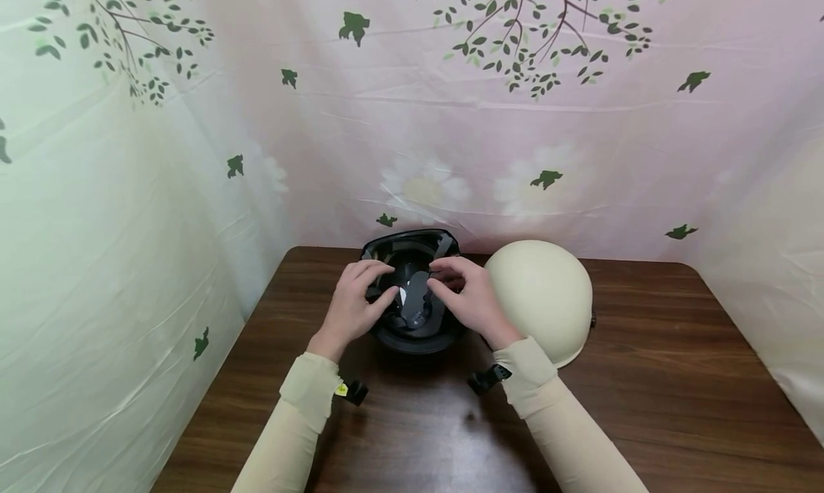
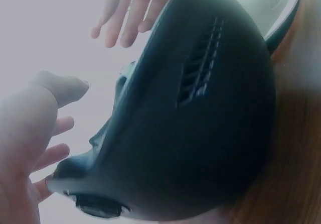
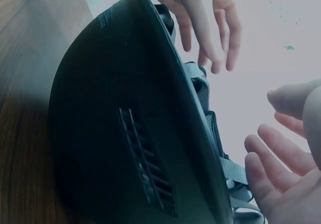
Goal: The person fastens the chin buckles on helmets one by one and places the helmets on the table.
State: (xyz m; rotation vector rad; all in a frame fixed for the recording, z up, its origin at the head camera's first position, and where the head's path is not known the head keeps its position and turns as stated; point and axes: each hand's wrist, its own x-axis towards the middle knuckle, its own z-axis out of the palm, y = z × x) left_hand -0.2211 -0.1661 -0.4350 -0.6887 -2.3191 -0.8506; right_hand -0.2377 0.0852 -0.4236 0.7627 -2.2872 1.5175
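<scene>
A black helmet (image 1: 417, 345) lies upside down on the table, its hollow facing up. Inside it a dark grey pad (image 1: 417, 293) and straps show. My left hand (image 1: 352, 300) hovers at the helmet's left side, thumb and fingers apart and loosely bent. Over the right side, my right hand (image 1: 475, 298) is held with its fingers loosely bent. Both wrist views show a slotted vent in the black shell (image 2: 215, 133). A grey webbing strap (image 3: 233, 170) lies close to the right fingertips; whether they touch it I cannot tell.
A cream helmet (image 1: 537, 293) sits dome up to the right of the black one, beside my right forearm. Brown wooden table (image 1: 676, 357) stretches to both sides and in front. Printed cloth (image 1: 438, 128) hangs behind and at the sides.
</scene>
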